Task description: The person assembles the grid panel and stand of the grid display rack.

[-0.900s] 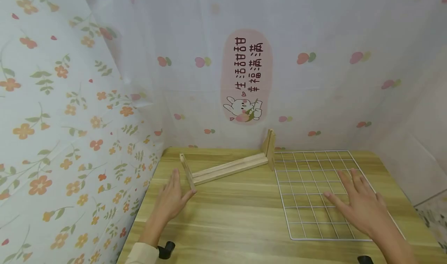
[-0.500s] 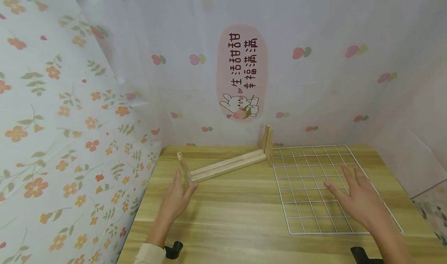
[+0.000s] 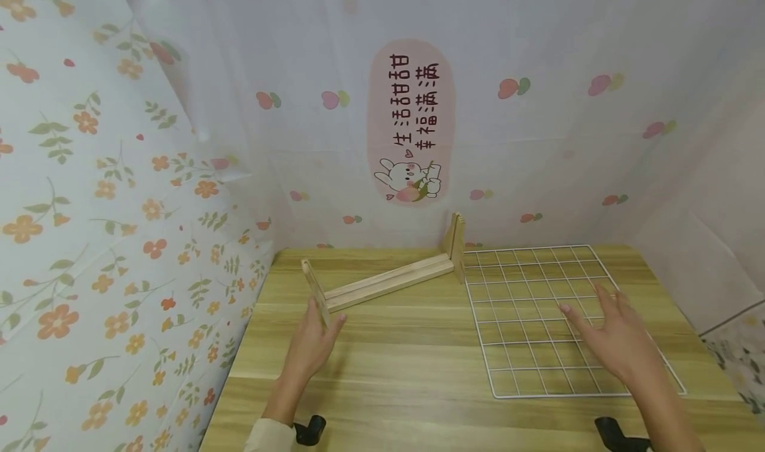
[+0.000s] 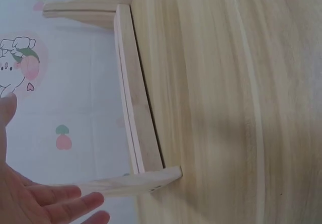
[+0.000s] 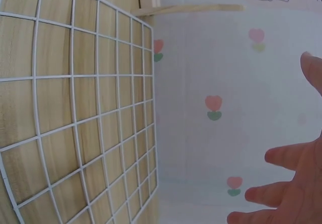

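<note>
A light wooden stand (image 3: 391,284), two upright end pieces joined by a long double bar, lies slantwise toward the back of the table. My left hand (image 3: 311,342) is at its near-left end piece (image 3: 315,291), fingers on the outer side and thumb spread to the inner side. In the left wrist view the fingers (image 4: 75,204) extend loosely along that end piece, not curled round it. On the right, a white wire grid panel (image 3: 491,346) lies flat. Over its right part hovers my right hand (image 3: 621,339), fingers spread, holding nothing.
The wood-grain table (image 3: 406,366) has a floral-printed sheet (image 3: 119,239) on the left and a printed curtain (image 3: 299,127) behind. Black wrist mounts (image 3: 311,431) show near the front edge. The stand's right end piece (image 3: 455,246) stands close to the grid's back-left corner.
My left hand has moved right and slightly forward onto the stand's left end piece. The right hand stays over the grid, fingers spread. The head view has shifted a little.
</note>
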Demonstrator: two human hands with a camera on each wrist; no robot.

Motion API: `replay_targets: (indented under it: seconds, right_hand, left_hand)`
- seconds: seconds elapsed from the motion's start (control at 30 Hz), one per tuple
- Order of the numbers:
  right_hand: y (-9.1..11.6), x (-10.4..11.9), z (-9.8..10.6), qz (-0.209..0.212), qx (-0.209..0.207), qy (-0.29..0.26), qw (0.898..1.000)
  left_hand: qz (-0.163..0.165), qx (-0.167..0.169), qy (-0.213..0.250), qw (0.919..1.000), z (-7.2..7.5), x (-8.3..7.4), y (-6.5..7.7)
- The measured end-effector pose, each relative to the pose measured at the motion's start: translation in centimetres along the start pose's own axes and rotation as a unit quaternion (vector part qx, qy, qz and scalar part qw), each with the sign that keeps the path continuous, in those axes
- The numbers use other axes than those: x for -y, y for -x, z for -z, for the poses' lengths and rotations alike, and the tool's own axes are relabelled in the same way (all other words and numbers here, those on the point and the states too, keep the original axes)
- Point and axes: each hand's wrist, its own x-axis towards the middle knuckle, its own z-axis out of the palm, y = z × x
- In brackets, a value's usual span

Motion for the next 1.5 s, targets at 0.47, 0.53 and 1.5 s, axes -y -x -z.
replay_targets:
  seconds: [0.47,0.53,1.5]
  right_hand:
    - [0.1,-2.3,0.2,-0.073,0.045,-0.053,0.995]
    - [0.0,-2.6,0.2,-0.077,0.050,-0.061,0.994]
    - [-0.8,-4.9,-0.9,-0.165,0.097,-0.144,0.971]
  left_hand:
    - [0.055,-0.018,0.022,0.9981,-0.1,0.1,-0.6]
    - [0.066,-0.016,0.031,0.9972,-0.3,0.1,-0.7]
    - [0.085,0.080,0.154,0.9813,-5.5,-3.4,-1.3]
